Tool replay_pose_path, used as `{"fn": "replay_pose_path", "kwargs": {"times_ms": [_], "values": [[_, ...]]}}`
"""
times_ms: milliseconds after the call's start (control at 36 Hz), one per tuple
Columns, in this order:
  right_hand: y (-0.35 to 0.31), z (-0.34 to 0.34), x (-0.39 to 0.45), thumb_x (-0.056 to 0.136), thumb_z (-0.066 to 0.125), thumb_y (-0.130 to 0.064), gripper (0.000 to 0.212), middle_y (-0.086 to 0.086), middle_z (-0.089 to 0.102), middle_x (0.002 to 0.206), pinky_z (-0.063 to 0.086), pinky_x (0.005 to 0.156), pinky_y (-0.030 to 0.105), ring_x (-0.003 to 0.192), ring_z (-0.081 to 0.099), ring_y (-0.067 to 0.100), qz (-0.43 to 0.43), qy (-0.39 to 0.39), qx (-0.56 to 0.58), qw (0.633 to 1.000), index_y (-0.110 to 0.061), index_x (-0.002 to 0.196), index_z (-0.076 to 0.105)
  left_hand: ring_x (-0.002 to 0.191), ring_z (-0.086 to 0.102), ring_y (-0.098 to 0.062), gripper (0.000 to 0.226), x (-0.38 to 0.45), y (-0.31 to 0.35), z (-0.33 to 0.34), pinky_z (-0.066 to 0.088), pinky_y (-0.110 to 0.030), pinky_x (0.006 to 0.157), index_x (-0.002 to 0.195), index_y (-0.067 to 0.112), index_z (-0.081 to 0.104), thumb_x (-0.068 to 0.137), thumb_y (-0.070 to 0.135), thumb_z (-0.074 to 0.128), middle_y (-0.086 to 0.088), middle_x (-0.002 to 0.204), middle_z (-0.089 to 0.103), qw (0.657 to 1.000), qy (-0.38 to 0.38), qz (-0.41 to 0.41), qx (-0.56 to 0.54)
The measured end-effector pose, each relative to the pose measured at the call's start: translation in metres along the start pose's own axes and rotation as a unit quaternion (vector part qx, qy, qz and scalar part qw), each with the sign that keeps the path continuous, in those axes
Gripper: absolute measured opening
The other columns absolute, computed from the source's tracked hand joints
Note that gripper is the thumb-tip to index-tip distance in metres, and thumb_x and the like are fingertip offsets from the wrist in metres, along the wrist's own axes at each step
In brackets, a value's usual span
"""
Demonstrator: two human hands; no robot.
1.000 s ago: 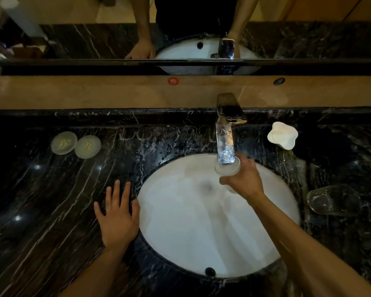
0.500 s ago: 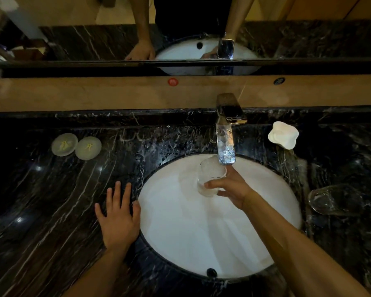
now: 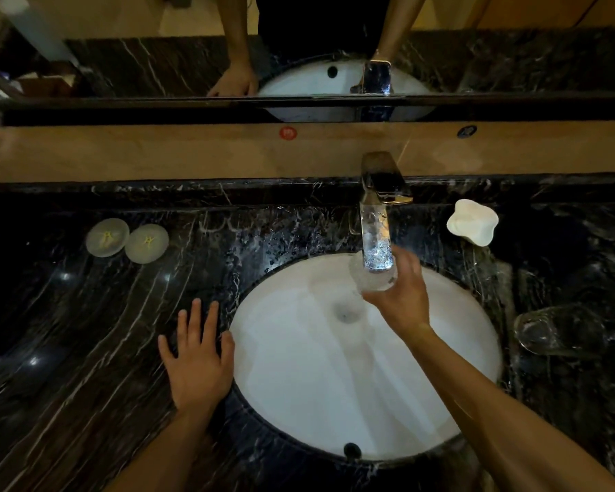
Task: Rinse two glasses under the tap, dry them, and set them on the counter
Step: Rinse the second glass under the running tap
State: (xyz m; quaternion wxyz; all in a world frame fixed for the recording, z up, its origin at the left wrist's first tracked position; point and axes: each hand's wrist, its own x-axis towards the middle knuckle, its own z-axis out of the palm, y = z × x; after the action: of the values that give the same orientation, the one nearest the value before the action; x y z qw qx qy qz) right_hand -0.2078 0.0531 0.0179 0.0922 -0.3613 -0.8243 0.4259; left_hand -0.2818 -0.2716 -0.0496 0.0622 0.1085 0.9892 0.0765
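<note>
1. Head view: The right hand point(image 3: 400, 296) reaches out over the white sink point(image 3: 299, 385) and holds a clear glass point(image 3: 371, 276).
2. Its fingers and thumb curl around the glass, so the glass is gripped.
3. The glass is right under the end of the tap point(image 3: 379, 214), at the far side of the sink.
4. The end of the tap hides part of the glass, so I cannot tell which way the glass is tipped.
5. The left hand point(image 3: 197, 360) lies flat on the dark stone counter point(image 3: 68, 349), just beside the left rim of the sink.
6. Its fingers are straight and spread apart, and it holds nothing.
7. A second clear glass point(image 3: 561, 330) is on the counter to the right of the sink, well apart from both hands. It looks like it is lying on its side.
8. A white, lumpy-shaped dish point(image 3: 473, 222) sits on the counter to the right of the tap.
9. Two round pale lids point(image 3: 126, 237) sit side by side on the counter, far to the left of the tap.
10. A mirror point(image 3: 157, 65) stands along the wall behind the counter, and it shows the arms and the sink again.
</note>
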Motion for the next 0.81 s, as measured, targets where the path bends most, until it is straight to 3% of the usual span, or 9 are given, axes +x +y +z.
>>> {"fn": "replay_pose_path", "kwargs": {"times_ms": [111,250,389,472,528,639,750,806], "values": [[0.004,-0.009,-0.002,0.060,0.087,-0.011,0.089,0.001,0.046,0.139,0.042,0.085,0.028,0.121,0.050,0.021,0.016,-0.012,-0.040,0.999,-0.025,0.138,0.047,0.151,0.014,-0.021,0.060,0.000,0.000,-0.001,0.009,-0.061,0.117,0.155,0.032,0.022,0.097,0.050,0.021,0.003,0.164,0.014,1.000,-0.002,0.000,0.001],[0.007,-0.018,0.002,0.058,0.088,-0.009,0.082,0.004,0.055,0.127,0.050,0.084,0.035,0.103,0.055,0.021,0.118,-0.099,0.031,0.988,-0.028,0.128,0.051,0.151,0.013,-0.021,0.060,0.001,0.000,0.000,0.009,-0.061,0.117,0.155,0.032,0.021,0.097,0.050,0.021,0.003,0.164,0.012,1.000,-0.004,0.000,0.001],[0.009,-0.022,-0.006,0.064,0.083,0.001,0.070,-0.002,0.066,0.114,0.056,0.080,0.041,0.105,0.061,0.023,0.246,-0.216,0.200,0.924,-0.031,0.120,0.055,0.151,0.012,-0.021,0.060,0.000,0.000,0.000,0.009,-0.061,0.117,0.155,0.032,0.022,0.097,0.050,0.021,0.003,0.164,0.013,1.000,-0.003,0.001,0.000],[0.010,-0.015,-0.009,0.068,0.081,0.003,0.070,-0.003,0.062,0.121,0.054,0.092,0.055,0.112,0.058,0.024,0.269,-0.268,0.258,0.888,-0.036,0.120,0.055,0.151,0.014,-0.021,0.060,0.000,0.000,0.000,0.010,-0.061,0.117,0.154,0.031,0.023,0.097,0.049,0.022,0.003,0.164,0.015,1.000,0.000,0.002,0.002],[0.010,-0.008,-0.008,0.066,0.081,0.006,0.076,0.000,0.061,0.125,0.055,0.090,0.058,0.117,0.057,0.026,0.263,-0.282,0.293,0.875,-0.034,0.125,0.055,0.151,0.014,-0.021,0.060,-0.001,0.000,0.000,0.010,-0.061,0.117,0.154,0.032,0.023,0.096,0.049,0.023,0.003,0.164,0.015,1.000,-0.001,0.002,0.001],[0.002,0.008,-0.008,0.051,0.088,-0.003,0.094,0.005,0.062,0.128,0.055,0.087,0.061,0.118,0.058,0.031,0.249,-0.268,0.322,0.873,-0.029,0.132,0.050,0.151,0.013,-0.021,0.060,0.000,0.000,-0.001,0.009,-0.061,0.117,0.154,0.032,0.023,0.097,0.049,0.023,0.003,0.164,0.014,1.000,-0.002,0.001,0.000],[-0.007,0.024,-0.007,0.048,0.091,-0.002,0.095,0.007,0.058,0.127,0.058,0.083,0.058,0.116,0.059,0.033,0.232,-0.177,0.333,0.897,-0.026,0.130,0.049,0.151,0.013,-0.021,0.060,0.000,0.000,-0.001,0.009,-0.061,0.117,0.154,0.032,0.023,0.097,0.049,0.023,0.003,0.164,0.014,1.000,-0.002,0.003,0.001],[-0.008,0.030,-0.006,0.045,0.094,-0.012,0.096,0.008,0.061,0.124,0.058,0.082,0.058,0.112,0.062,0.034,0.213,-0.132,0.319,0.914,-0.022,0.130,0.050,0.151,0.012,-0.020,0.060,0.000,0.000,0.000,0.008,-0.061,0.117,0.154,0.032,0.023,0.097,0.049,0.023,0.004,0.164,0.014,1.000,-0.003,0.001,0.000]]}}
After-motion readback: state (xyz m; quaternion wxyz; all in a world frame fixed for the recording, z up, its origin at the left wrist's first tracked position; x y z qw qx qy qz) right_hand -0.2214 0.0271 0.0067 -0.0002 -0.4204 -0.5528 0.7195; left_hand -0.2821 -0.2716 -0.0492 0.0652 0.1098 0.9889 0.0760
